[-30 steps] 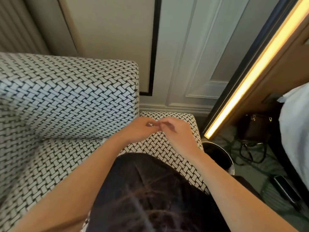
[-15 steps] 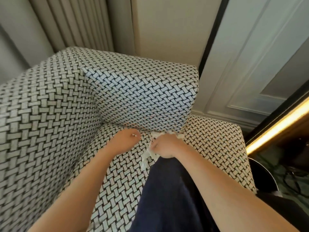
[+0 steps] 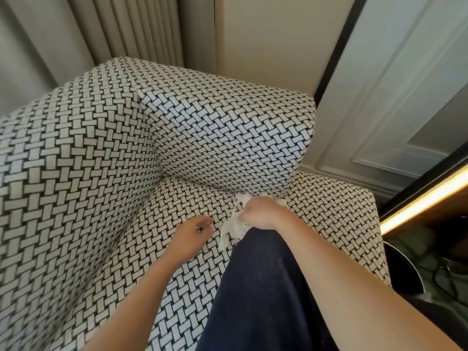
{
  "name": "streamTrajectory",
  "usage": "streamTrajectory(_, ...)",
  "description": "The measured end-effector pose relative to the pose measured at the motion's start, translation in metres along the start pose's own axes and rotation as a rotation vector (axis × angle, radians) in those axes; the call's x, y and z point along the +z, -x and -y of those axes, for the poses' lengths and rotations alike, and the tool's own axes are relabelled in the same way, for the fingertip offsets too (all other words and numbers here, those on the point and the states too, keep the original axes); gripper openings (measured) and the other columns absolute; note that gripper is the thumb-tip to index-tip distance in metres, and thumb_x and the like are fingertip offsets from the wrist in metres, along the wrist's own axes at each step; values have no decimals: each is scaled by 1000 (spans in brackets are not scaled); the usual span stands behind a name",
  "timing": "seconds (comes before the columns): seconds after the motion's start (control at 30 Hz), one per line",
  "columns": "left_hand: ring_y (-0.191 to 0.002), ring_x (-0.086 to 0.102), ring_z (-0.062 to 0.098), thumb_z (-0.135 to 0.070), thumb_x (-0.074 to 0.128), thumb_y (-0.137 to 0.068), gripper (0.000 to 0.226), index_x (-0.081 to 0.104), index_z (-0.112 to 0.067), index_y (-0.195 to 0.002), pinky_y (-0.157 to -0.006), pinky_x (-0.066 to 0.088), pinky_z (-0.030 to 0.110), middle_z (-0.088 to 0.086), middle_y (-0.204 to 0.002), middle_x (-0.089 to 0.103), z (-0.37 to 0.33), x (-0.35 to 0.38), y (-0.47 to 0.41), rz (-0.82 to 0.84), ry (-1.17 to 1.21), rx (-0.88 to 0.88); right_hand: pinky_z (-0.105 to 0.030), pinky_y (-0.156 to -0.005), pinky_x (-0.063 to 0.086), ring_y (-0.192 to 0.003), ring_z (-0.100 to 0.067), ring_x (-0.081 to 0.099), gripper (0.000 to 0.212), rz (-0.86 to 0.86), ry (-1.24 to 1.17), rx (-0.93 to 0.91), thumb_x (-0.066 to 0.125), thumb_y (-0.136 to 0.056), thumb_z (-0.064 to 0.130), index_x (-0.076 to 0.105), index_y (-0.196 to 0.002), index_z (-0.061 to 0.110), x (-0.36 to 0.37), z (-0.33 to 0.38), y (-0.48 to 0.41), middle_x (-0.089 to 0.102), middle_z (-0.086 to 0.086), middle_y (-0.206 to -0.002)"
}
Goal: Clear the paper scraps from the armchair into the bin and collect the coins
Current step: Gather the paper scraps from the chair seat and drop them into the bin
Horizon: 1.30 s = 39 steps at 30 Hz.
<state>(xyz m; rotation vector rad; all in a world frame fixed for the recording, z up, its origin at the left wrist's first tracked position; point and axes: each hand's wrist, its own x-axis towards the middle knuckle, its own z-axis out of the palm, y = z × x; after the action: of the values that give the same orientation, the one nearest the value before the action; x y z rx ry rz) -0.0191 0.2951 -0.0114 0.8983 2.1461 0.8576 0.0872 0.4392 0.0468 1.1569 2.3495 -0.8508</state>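
Note:
The armchair has black-and-white woven fabric and fills the left and centre. My right hand is closed on a bunch of white paper scraps that hang below the fist, near the seam under the right armrest. My left hand rests on the seat cushion just left of the scraps, fingers curled, with a small dark thing pinched at its fingertips that I cannot identify. The dark round bin stands on the floor right of the chair, partly cut off. No coins show clearly.
My dark blue trouser leg rests on the seat in front. Curtains hang behind the chair and a panelled wall stands at right. A lit strip edges furniture at the far right, with cables on the floor below.
My view swung left to show the chair's back corner. My hands, joined a second ago, have separated; the right one grips paper scraps at the armrest seam, the left one lies on the seat.

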Motion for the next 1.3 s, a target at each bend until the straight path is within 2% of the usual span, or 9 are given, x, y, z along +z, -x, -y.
streamTrajectory(0.1,-101,58,14,-22,56,-92,37,52,-19,-129,-79,47,20,-1,-125,56,-6,10,1,-33,5,6,-26,-48,27,-46,-14,31,40,-204,-103,-65,49,-87,17,27,-54,17,-2,-6,8,32,2,-55)
streamTrajectory(0.2,-112,55,19,-29,63,-87,53,47,-16,-135,-95,43,28,2,-132,53,-10,19,-1,-70,-67,8,-31,-51,33,-53,-18,40,37,-432,-149,-130,47,-89,14,38,-53,16,-1,-7,19,39,1,-56)
streamTrajectory(0.3,-120,48,18,-43,67,-81,68,43,-13,-138,-98,39,28,4,-134,50,-14,29,-8,-88,-101,-9,-29,-61,50,-72,-16,59,17,-631,-181,-174,51,-90,13,67,-86,13,-2,-7,30,62,0,-84)
streamTrajectory(0.4,-119,48,20,-51,65,-79,72,43,-14,-137,-97,42,32,6,-133,49,-21,38,-17,-82,-173,-7,-31,-71,53,-84,-13,59,17,-762,-212,-176,54,-90,12,66,-103,13,-1,-9,37,63,-1,-104)
streamTrajectory(0.53,-109,53,19,-48,64,-80,61,50,-16,-130,-89,48,33,4,-127,48,-30,47,-25,-54,-265,-2,-27,-66,51,-84,-13,58,17,-903,-243,-205,55,-89,9,65,-102,13,3,-10,43,62,-2,-105)
streamTrajectory(0.8,-73,54,13,-21,63,-84,7,58,-17,-85,-69,50,29,-2,-83,59,-35,49,-26,-153,-176,-43,-20,-58,40,-79,-16,59,16,-1008,-239,-266,58,-86,3,66,-97,11,6,-16,38,64,-3,-99)
streamTrajectory(1.0,-74,55,11,-17,63,-86,14,70,-8,-95,-64,42,21,2,-87,65,-35,32,-29,-202,-120,-36,-13,-60,38,-76,-14,58,17,-1065,-360,-286,55,-87,-1,67,-95,9,7,-21,32,65,-3,-98)
streamTrajectory(1.13,-64,51,5,-16,63,-86,15,70,-7,-96,-53,37,11,0,-81,62,-48,12,-29,-254,-87,12,-7,-64,41,-74,-8,55,19,-1145,-542,-239,55,-86,-5,66,-89,10,9,-29,33,65,-2,-93)
streamTrajectory(1.3,-64,51,4,-17,65,-86,11,68,-11,-94,-53,36,13,-5,-76,61,-73,-8,-26,-266,-18,81,-5,-62,39,-67,-2,50,20,-1141,-653,-238,54,-86,-6,66,-89,10,9,-48,40,61,1,-84)
